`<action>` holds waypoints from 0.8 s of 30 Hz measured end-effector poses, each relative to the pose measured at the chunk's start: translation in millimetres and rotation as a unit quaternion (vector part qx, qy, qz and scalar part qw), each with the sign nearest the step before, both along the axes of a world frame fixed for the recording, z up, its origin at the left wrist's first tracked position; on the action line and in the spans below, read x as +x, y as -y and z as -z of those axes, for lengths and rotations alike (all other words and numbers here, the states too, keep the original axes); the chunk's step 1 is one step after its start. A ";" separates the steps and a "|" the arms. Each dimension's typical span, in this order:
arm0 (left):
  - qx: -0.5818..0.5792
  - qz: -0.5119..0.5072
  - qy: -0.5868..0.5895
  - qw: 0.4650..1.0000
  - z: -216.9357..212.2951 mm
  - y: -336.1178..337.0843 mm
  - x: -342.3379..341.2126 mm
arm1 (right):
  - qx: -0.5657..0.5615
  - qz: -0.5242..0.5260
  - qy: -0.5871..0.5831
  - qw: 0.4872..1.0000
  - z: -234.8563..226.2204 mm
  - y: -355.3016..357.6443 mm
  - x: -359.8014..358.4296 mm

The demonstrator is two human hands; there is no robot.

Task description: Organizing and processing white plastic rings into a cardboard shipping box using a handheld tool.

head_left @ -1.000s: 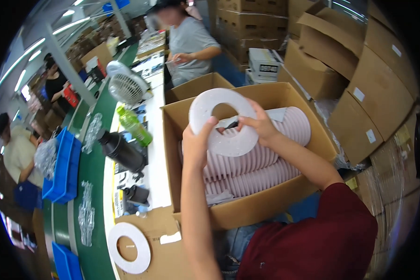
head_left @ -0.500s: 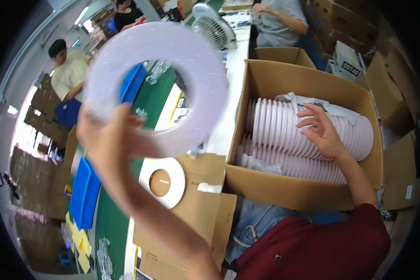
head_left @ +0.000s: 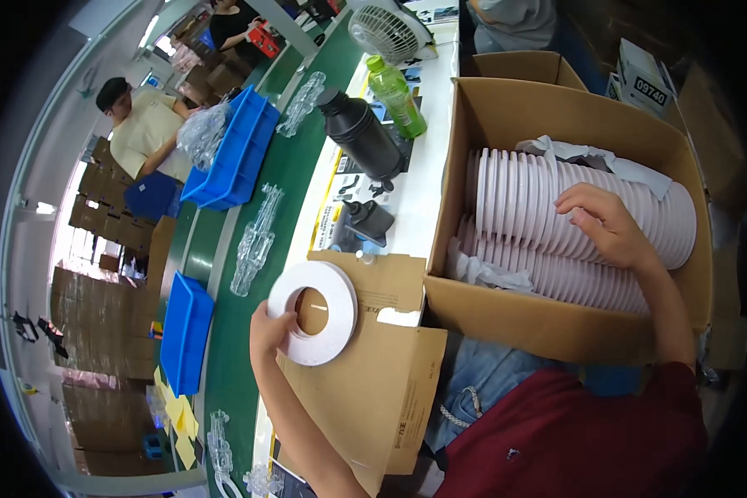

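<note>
My left hand (head_left: 275, 334) is closed on the left edge of a flat white ring (head_left: 337, 309), with the thumb reaching toward its centre hole. The ring lies on a brown cardboard sheet (head_left: 353, 386) at the table's edge; whether another ring lies beneath it I cannot tell. Over the open cardboard box (head_left: 539, 319) on the right, my right hand (head_left: 612, 226) is held with loosely bent fingers, thumb apart, and nothing visible in it. Just below that hand, rows of similar white rings (head_left: 519, 195) stand on edge, with crumpled white paper (head_left: 598, 158) beside them.
Beyond the cardboard stand a black bottle (head_left: 361, 133), a green plastic bottle (head_left: 397, 98), a small dark bottle (head_left: 367, 220) and a fan (head_left: 390, 33). Blue bins (head_left: 187, 332) and clear plastic pieces (head_left: 257, 241) line the green surface. A person (head_left: 149, 133) works across it.
My left hand has brought the raised ring down onto the cardboard, where another ring was lying. My right hand has stayed over the box, its fingers more bent. The view has shifted slightly.
</note>
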State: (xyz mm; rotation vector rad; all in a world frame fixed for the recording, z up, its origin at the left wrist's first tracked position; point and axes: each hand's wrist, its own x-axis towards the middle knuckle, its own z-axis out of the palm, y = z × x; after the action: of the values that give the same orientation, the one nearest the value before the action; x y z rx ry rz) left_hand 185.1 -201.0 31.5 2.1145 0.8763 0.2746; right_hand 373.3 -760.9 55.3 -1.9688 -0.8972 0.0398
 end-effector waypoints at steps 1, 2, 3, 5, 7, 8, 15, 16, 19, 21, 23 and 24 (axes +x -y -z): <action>0.093 -0.009 -0.063 0.994 2.8 3.5 3.7 | -0.004 0.007 0.001 1.000 0.1 1.5 -0.3; 0.186 -0.018 -0.125 0.975 3.6 6.3 7.0 | -0.002 0.014 -0.003 1.000 0.8 2.9 -0.3; 0.184 -0.013 -0.123 0.975 -8.8 17.5 8.5 | 0.001 0.019 -0.008 1.000 1.4 5.8 -0.2; 0.253 0.014 -0.197 0.947 -25.8 35.7 20.2 | -0.016 0.029 0.001 0.999 3.6 6.6 0.5; 0.239 0.028 -0.216 0.946 -22.1 22.2 17.0 | -0.031 0.041 0.008 0.999 4.1 5.7 0.3; 0.238 0.022 -0.220 0.946 -21.1 18.2 14.6 | -0.037 0.023 0.006 0.999 4.4 4.0 0.5; 0.431 0.008 -0.210 0.878 -31.8 32.9 2.0 | -0.068 0.008 -0.005 0.998 11.2 14.2 10.9; 0.470 0.000 -0.211 0.857 -53.6 58.3 5.3 | -0.069 0.001 0.005 0.998 13.3 15.1 12.4; 0.515 0.000 -0.241 0.823 -110.8 120.9 20.9 | -0.045 0.038 0.077 0.995 14.2 17.1 14.8; 0.493 0.065 -0.222 0.839 -137.5 172.1 41.5 | -0.056 0.053 0.056 0.995 14.9 17.4 17.6; 0.434 0.233 -0.123 0.861 -133.3 213.2 73.1 | -0.056 0.126 0.108 0.985 23.6 20.0 16.8; 0.327 0.317 -0.060 0.888 -124.2 232.1 91.0 | -0.073 0.137 0.082 0.985 23.2 22.4 16.0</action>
State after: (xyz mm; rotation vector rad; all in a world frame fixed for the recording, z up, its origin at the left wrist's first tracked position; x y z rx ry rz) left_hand 276.1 -433.1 155.6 2.9374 0.0943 0.0934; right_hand 389.3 -783.3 32.1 -2.2422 -0.7369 -0.2240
